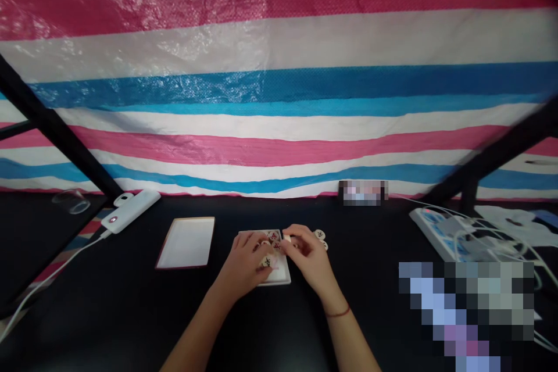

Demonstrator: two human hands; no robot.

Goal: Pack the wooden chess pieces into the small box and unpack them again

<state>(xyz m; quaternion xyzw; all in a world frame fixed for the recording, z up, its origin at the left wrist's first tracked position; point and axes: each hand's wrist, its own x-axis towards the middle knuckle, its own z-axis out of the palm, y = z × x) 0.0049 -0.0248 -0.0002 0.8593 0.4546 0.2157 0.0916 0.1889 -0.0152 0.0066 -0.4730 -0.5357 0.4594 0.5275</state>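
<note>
Round game pcs point(274, 236) sit in a shallow white box point(283, 275) on the black bench point(270, 337); each bears one char. in red or dark ink, too small to read for sure. L hand point(249, 254) is over the box, fingers bent and apart, thumb beside a dark-marked pc point(266, 262); can't tell if it's gripped. R hand point(310, 253), w/ a thin reddish cord point(339, 313) at the wrist, pinches a pale pc point(286, 238) b/w thumb & index.

From the box: two loose pcs point(320, 235) approx 2–3 o'clock, just past R hand; rectangular lid or tray point(186, 243), pale inside w/ dark rim, at 9; glossy white power bank point(131, 212) w/ cable approx 10, its round mark illegible; power strip point(436, 232) at 3. Woven plastic sheet point(279, 87), shiny, striped pink/white/blue, at 12.
</note>
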